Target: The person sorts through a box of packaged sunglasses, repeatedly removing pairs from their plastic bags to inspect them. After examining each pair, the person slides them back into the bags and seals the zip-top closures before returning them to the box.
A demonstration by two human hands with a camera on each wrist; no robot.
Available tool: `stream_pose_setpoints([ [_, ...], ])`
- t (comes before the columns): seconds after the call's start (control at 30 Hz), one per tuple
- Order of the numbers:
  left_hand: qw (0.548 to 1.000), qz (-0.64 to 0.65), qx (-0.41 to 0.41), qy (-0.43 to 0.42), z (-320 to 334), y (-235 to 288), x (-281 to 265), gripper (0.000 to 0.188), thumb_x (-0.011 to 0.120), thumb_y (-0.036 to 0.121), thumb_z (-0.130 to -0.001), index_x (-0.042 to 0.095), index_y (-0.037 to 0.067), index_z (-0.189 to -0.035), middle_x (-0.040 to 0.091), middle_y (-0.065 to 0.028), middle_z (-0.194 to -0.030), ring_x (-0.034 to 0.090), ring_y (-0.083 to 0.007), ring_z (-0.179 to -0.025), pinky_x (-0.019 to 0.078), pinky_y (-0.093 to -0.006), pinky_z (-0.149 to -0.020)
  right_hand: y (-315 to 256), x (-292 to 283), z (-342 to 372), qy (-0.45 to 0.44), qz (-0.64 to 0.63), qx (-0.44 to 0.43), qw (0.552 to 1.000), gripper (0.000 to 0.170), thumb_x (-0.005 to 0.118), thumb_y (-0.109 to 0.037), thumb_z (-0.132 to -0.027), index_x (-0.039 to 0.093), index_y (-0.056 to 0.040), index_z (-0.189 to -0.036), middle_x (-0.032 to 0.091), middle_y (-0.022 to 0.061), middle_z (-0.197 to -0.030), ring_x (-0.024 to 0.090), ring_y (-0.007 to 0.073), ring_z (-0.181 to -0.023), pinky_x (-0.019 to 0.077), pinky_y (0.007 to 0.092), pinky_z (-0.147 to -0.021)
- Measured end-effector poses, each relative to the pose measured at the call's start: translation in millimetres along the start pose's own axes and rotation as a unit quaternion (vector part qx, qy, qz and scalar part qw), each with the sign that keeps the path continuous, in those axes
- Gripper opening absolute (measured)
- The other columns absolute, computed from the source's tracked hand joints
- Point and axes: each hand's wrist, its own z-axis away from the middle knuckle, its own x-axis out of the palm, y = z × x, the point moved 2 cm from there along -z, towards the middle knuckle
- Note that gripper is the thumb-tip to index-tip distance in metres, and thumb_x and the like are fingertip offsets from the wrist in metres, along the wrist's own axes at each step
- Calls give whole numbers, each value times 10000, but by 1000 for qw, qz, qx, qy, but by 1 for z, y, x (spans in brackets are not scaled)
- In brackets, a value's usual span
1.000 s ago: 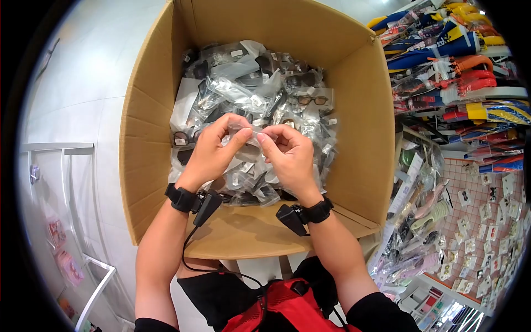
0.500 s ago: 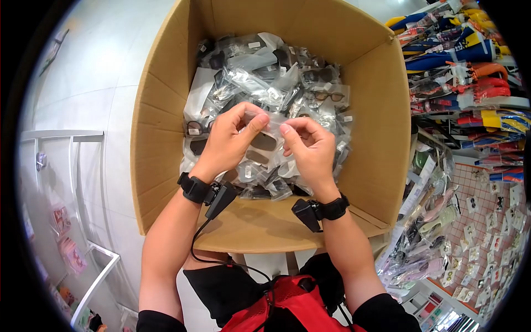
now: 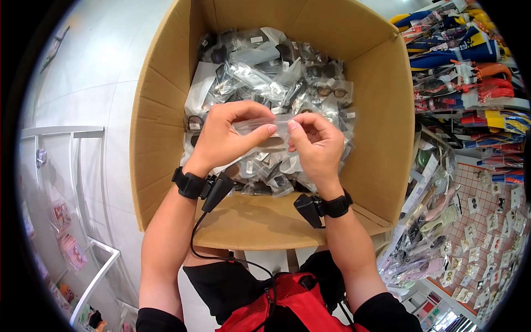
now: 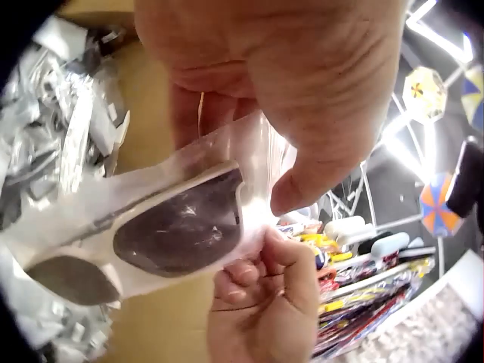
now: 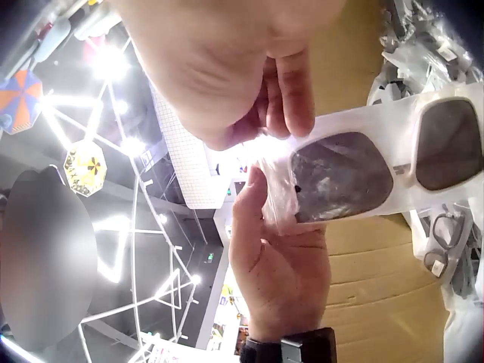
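The left hand (image 3: 228, 135) and right hand (image 3: 321, 145) pinch one end of a clear bag (image 5: 403, 170) holding sunglasses (image 4: 180, 223), above a box (image 3: 379, 110) piled with bagged glasses (image 3: 271, 80).

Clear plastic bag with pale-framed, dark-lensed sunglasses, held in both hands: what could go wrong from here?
The left hand and right hand both hold the clear plastic bag near one end, so it could slip and drop. If dropped, it might land among the similar bagged eyewear in the open brown cardboard box and be hard to pick out. The plastic looks thin and is wrinkled near the hands, so a hard pull could tear it.
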Motion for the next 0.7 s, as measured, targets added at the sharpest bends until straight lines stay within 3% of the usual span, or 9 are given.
stream_pose_setpoints([
  [0.07, 980, -167, 105, -33, -1, 9, -2, 126, 767, 71, -835, 717, 3, -929, 743, -78, -862, 707, -148, -820, 545, -279, -730, 1, 2, 0, -29, 62, -50, 996, 86, 708, -49, -871, 697, 31, -901, 702, 50, -808, 672, 96, -698, 543, 236, -600],
  [0.1, 976, -184, 114, -21, -1, 7, -1, 96, 762, 57, -819, 723, -4, -883, 739, -108, -837, 712, -186, -763, 543, -283, -704, 1, 3, 0, -30, 62, -49, 996, 86, 708, -49, -871, 697, 31, -901, 702, 50, -808, 672, 96, -698, 543, 236, -600],
  [0.23, 972, -194, 128, -27, 0, 3, -2, 95, 746, 53, -830, 715, -2, -902, 727, -107, -833, 699, -197, -747, 535, -294, -680, -6, 5, -2, -55, 140, -117, 982, 66, 702, -21, -830, 705, 14, -886, 698, 78, -799, 676, 121, -666, 536, 249, -594],
  [0.3, 968, -208, 133, -43, 0, 3, 1, 118, 729, 84, -829, 706, -3, -905, 700, -137, -821, 685, -268, -734, 536, -337, -665, -8, 4, -3, -60, 186, -146, 970, 71, 702, -19, -822, 704, 11, -887, 692, 82, -791, 673, 130, -651, 531, 255, -586],
  [0.4, 965, -219, 130, -55, 1, 4, 3, 121, 725, 71, -814, 686, -12, -893, 686, -141, -818, 669, -283, -739, 528, -349, -663, -12, 2, -4, -87, 225, -180, 954, 69, 709, -44, -807, 682, 0, -853, 662, 79, -758, 645, 160, -601, 513, 284, -559],
  [0.7, 964, -228, 116, -77, -1, 1, 4, 68, 687, 12, -803, 673, -21, -861, 679, -120, -774, 655, -238, -679, 501, -328, -621, -13, -1, -3, -111, 226, -200, 947, 75, 704, -58, -791, 664, -4, -822, 645, 107, -749, 648, 220, -608, 526, 320, -563],
])
